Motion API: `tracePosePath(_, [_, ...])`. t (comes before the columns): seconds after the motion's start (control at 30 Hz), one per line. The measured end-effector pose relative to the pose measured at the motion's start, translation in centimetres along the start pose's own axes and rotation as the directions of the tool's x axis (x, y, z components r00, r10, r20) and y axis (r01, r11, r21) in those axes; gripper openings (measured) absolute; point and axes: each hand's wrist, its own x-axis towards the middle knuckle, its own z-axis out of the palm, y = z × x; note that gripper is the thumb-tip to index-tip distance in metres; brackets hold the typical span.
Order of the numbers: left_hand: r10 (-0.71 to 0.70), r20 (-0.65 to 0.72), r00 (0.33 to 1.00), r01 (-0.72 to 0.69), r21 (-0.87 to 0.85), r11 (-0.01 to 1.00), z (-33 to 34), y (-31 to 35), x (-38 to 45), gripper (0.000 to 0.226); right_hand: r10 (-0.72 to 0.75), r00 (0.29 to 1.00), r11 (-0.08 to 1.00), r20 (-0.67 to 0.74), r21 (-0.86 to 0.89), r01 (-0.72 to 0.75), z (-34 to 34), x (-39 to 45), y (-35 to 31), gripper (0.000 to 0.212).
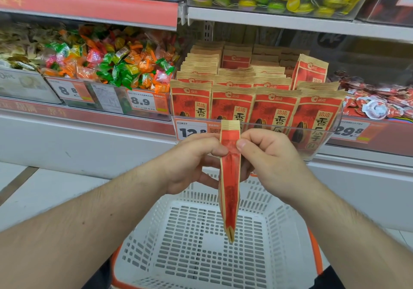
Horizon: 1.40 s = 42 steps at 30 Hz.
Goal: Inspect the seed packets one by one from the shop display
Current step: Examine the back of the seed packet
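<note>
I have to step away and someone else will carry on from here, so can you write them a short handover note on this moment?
Left hand and right hand: both pinch the upper part of one seed packet, held edge-on and upright over the white basket.
The other packets stand in rows in the clear display tray on the shelf straight ahead.
Done: one packet is out and under inspection. The basket holds nothing that shows.
Left: finish this packet, then take the next ones in turn.

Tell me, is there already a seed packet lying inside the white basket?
No, the white basket shows only its bare slotted bottom; the one seed packet hangs above it, held by both hands.
</note>
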Motion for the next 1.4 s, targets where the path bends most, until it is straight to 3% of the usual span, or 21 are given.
tracePosePath(0.2, [0.021, -0.081, 0.996, -0.023, -0.019, 1.000, -0.5, -0.1, 0.3, 0.022, 0.012, 0.999, 0.995, 0.030, -0.097, -0.009, -0.6, 0.1, 0.2, 0.023])
tracePosePath(0.4, [0.038, -0.164, 0.986, -0.052, -0.083, 0.995, -1.2, 0.2, 0.3, 0.032, 0.147, 0.947, 0.906, 0.286, -0.423, -0.013, -1.5, -0.2, -0.2, 0.030])
tracePosePath(0.53, [0.067, -0.176, 0.982, -0.077, -0.053, 0.996, -1.5, 0.1, 0.3, 0.016, 0.210, 0.923, 0.871, 0.322, -0.491, -0.027, -1.0, -0.3, -0.2, 0.025])
tracePosePath(0.7, [0.033, -0.172, 0.985, -0.042, -0.052, 0.998, -1.6, 0.0, 0.3, 0.026, 0.248, 0.898, 0.876, 0.364, -0.480, -0.047, -0.8, -0.2, -0.3, 0.025])
tracePosePath(1.07, [0.033, -0.203, 0.979, -0.050, -0.075, 0.996, -1.5, 0.2, 0.4, 0.017, 0.251, 0.922, 0.870, 0.295, -0.486, -0.081, -1.0, 0.0, -0.1, 0.035])
tracePosePath(1.2, [0.047, -0.248, 0.968, -0.071, -0.087, 0.994, -1.4, 0.2, 0.3, 0.028, 0.233, 0.942, 0.778, 0.241, -0.628, -0.032, -0.5, -0.3, -0.3, 0.051])
tracePosePath(1.4, [0.047, -0.245, 0.968, -0.065, -0.069, 0.995, -0.8, 0.7, -0.2, 0.033, 0.191, 0.965, 0.726, 0.181, -0.687, -0.015, 0.7, -0.2, 0.5, 0.049])
